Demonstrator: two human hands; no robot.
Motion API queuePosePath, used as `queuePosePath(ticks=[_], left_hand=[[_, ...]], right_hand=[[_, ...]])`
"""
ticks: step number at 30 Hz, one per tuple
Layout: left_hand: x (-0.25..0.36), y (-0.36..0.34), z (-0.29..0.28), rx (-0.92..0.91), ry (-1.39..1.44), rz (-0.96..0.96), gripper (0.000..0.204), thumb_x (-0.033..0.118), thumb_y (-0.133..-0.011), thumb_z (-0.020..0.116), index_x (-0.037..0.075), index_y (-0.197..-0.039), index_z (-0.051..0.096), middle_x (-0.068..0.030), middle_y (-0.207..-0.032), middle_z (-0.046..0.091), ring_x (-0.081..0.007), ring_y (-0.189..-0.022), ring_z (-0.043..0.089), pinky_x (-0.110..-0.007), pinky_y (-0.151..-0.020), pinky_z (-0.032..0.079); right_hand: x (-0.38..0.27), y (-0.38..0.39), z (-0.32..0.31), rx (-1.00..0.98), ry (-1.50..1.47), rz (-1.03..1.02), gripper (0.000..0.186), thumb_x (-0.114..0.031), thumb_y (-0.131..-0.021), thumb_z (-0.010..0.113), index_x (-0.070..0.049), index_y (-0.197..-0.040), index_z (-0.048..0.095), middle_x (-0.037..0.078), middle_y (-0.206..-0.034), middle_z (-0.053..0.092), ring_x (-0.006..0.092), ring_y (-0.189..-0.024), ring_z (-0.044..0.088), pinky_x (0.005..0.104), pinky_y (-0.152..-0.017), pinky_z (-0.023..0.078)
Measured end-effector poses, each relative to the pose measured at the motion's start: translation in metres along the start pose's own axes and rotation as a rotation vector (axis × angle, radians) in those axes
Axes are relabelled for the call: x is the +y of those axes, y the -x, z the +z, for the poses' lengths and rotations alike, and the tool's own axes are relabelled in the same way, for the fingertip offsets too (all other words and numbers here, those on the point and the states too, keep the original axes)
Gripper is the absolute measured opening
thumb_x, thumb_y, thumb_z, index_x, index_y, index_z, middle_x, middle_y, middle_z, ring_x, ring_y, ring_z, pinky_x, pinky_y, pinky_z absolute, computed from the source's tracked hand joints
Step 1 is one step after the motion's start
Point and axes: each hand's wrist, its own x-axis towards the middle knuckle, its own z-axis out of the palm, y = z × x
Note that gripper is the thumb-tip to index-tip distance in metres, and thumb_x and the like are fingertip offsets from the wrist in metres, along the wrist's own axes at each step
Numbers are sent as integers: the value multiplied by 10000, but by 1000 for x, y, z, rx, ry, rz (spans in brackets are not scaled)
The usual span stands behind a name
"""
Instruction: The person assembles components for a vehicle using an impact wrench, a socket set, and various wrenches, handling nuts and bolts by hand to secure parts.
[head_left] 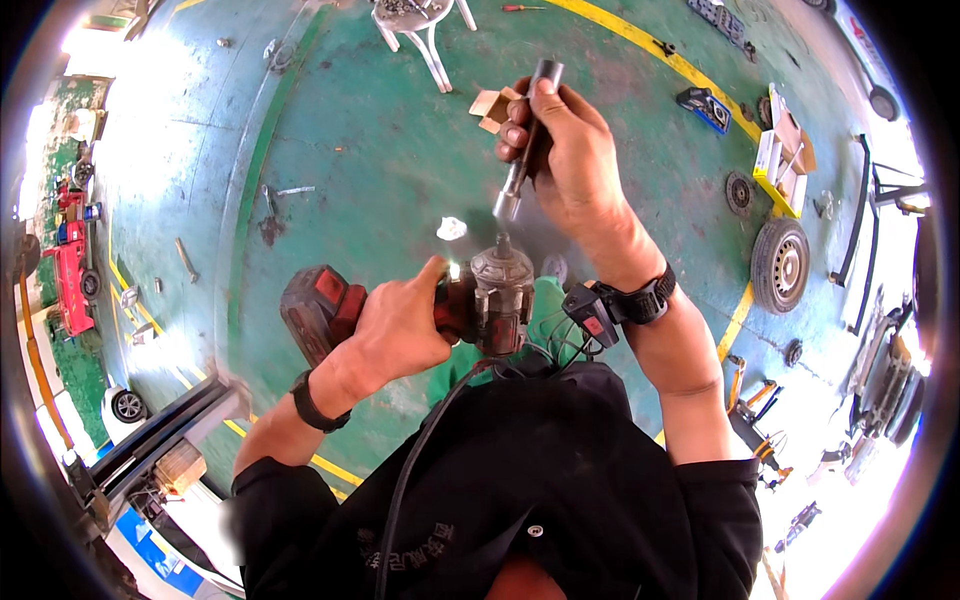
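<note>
Your left hand (400,318) is closed around the handle of a worn, grey-and-red cordless impact wrench (503,290), its black-and-red block battery (322,305) sticking out to the left. The wrench sits upright in front of your body, its short metal output shaft (503,243) pointing away from you. Your right hand (575,140) grips a long, dark metal socket bar (517,175), thumb pressed along its grey cylindrical far end. The bar's shiny silver near end lines up just beyond the shaft; you cannot tell from this angle whether the two touch. On your right wrist is a bulky black watch (645,302). Past your hands, on the green painted floor (385,150), lies a small open brown cardboard box (492,110). Well off to the right, a black tyre on a pale steel wheel (780,267) lies near an open yellow box (783,172).
</note>
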Motion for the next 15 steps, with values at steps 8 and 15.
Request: queuePosePath(ticks=[8, 15], left_hand=[[-1, 4, 16, -57, 28, -27, 604, 151, -622, 790, 19, -1134, 499, -200, -797, 657, -427, -812, 630, -446, -691, 507], [11, -2, 20, -108, 208, -8, 640, 156, -557, 848, 13, -1091, 527, -187, -858, 664, -348, -870, 660, -376, -759, 506]], right_hand=[[26, 19, -16, 20, -41, 192, 178, -228, -1002, 509, -51, -984, 491, -10, -756, 446, 57, -571, 386, 233, -513, 347], [19, 19, -41, -232, -163, 479, 294, -308, -1030, 400, -37, -1054, 512, -12, -728, 501, 82, -564, 437, 233, -520, 381]])
